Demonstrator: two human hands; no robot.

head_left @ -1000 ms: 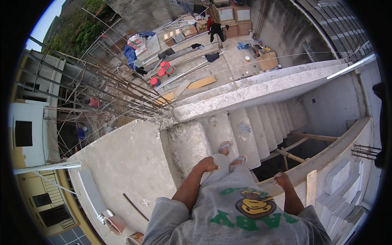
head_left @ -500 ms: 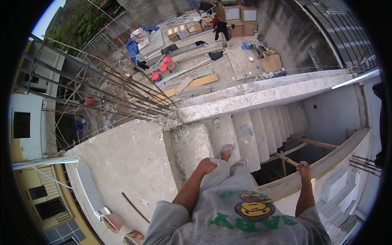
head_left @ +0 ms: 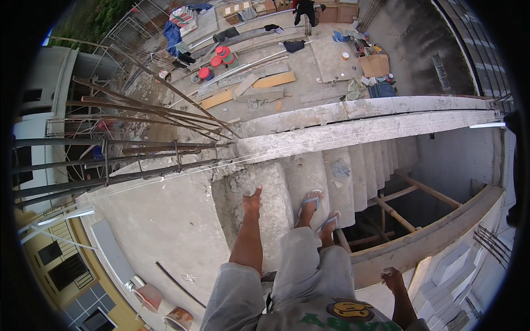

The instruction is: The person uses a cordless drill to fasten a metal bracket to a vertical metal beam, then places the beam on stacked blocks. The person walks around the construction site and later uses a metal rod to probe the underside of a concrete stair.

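My left hand [head_left: 252, 203] hangs over the rough top step [head_left: 270, 234], holding nothing, with thumb and finger apart. My right hand [head_left: 392, 279] is out to the right beside the concrete edge beam [head_left: 381, 263], empty, its fingers loosely bent. Below me, my feet in light-coloured flip-flops [head_left: 310, 203] stand on the concrete stairs [head_left: 331, 201], which run down to the right.
A dark stairwell opening crossed by wooden braces [head_left: 395, 214] lies right of the stairs. Steel bars [head_left: 66, 160] jut at the left; strings cross ahead. Beyond the low wall [head_left: 353, 129] are planks [head_left: 276, 80], red-topped buckets [head_left: 223, 52] and a person in dark clothes [head_left: 305, 12].
My view has tipped downward, showing more of my legs and feet. My left hand has swung forward and left over the top step. My right hand has dropped lower and nearer my body.
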